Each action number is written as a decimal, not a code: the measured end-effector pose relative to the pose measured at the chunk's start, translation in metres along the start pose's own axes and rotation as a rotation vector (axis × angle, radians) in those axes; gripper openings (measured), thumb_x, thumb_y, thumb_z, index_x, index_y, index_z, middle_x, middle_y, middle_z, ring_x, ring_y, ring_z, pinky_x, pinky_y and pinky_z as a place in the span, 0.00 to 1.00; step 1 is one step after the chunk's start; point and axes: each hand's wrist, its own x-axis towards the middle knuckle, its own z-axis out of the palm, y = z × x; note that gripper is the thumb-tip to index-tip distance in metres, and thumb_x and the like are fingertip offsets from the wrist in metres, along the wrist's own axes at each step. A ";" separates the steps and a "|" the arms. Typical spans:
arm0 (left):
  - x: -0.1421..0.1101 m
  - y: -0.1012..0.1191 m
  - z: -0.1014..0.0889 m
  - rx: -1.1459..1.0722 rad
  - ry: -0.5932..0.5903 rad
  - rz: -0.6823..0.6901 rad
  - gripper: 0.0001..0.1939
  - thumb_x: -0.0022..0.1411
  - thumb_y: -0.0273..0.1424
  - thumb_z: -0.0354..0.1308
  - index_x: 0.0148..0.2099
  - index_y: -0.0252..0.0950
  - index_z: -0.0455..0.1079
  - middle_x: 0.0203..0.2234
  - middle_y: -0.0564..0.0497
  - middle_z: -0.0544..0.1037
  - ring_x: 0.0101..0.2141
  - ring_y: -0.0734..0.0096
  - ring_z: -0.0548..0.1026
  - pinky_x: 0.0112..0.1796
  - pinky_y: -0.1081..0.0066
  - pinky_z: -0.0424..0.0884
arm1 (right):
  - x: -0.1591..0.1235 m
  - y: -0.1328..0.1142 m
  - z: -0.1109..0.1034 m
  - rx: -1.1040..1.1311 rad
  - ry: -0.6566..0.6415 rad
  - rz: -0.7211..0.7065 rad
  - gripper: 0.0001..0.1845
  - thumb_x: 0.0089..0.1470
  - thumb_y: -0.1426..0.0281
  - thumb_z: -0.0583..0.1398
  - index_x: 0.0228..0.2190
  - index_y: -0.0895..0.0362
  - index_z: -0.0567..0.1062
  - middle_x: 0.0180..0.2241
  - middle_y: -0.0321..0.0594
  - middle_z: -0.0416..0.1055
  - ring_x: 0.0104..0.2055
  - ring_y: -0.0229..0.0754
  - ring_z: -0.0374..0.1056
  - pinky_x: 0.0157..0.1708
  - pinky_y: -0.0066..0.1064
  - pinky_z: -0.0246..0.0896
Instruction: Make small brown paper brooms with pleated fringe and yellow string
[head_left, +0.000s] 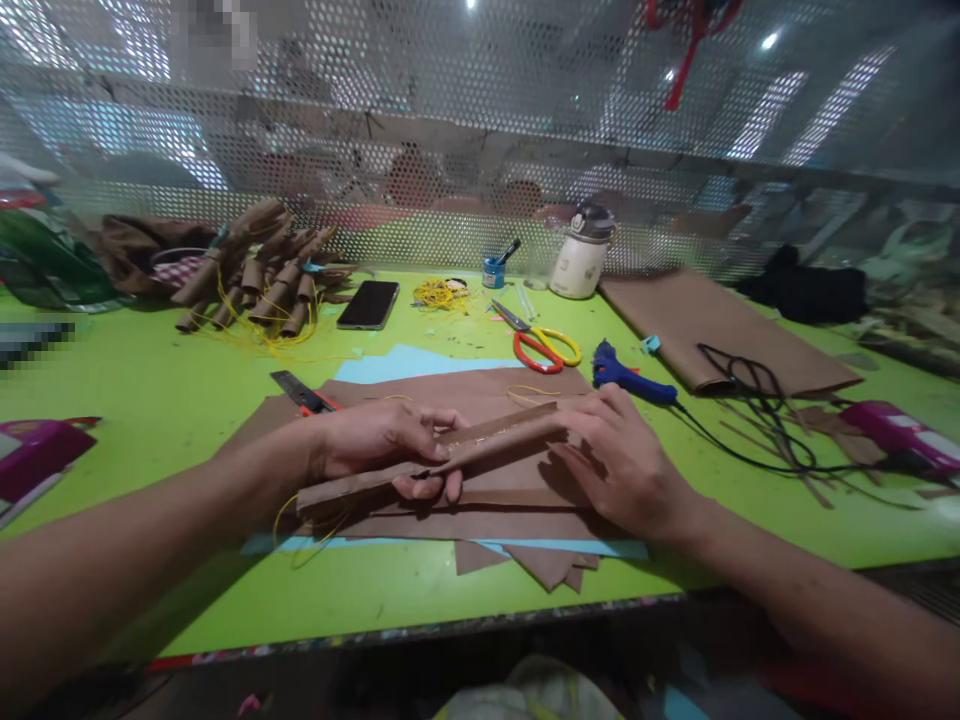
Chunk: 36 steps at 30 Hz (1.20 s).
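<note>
Between my two hands is a long roll of brown paper (499, 440), with shiny streaks along its upper side. My left hand (397, 445) is closed around its middle, thumb on top and fingers beneath. At the roll's right end, my right hand (619, 455) pinches the paper between thumb and fingers. A thin yellow string (283, 515) hangs by the left end. Flat brown paper sheets (517, 385) lie under the hands, over light blue paper (390, 364). A box cutter (304, 393) rests beside my left wrist, and a blue glue gun (634, 378) lies beyond my right hand.
Red-and-yellow scissors (541, 345), a phone (368, 305), yellow string (441, 295) and a bottle (583, 255) stand or lie farther back. Several rolled paper tubes (274, 285) are piled at left. Folded brown paper (720, 325) and a black cord (780, 450) lie at right.
</note>
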 end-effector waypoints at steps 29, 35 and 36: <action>0.003 0.018 0.000 0.186 0.058 -0.063 0.14 0.56 0.26 0.55 0.46 0.34 0.69 0.25 0.51 0.77 0.25 0.71 0.74 0.29 0.72 0.70 | 0.009 -0.008 0.008 -0.107 -0.143 -0.141 0.28 0.57 0.71 0.56 0.58 0.59 0.57 0.42 0.47 0.72 0.41 0.50 0.61 0.40 0.45 0.55; 0.006 0.018 -0.004 0.198 0.028 -0.081 0.14 0.55 0.26 0.56 0.45 0.34 0.69 0.27 0.49 0.78 0.25 0.70 0.74 0.28 0.72 0.69 | 0.010 -0.008 0.012 -0.144 -0.163 -0.181 0.27 0.58 0.72 0.54 0.58 0.58 0.58 0.37 0.46 0.72 0.37 0.48 0.60 0.36 0.42 0.53; 0.007 0.019 -0.005 0.199 0.017 -0.078 0.13 0.55 0.26 0.56 0.45 0.34 0.69 0.28 0.49 0.78 0.26 0.70 0.74 0.28 0.73 0.69 | 0.010 -0.008 0.013 -0.145 -0.166 -0.182 0.27 0.58 0.72 0.54 0.58 0.58 0.58 0.36 0.46 0.71 0.37 0.48 0.60 0.36 0.42 0.53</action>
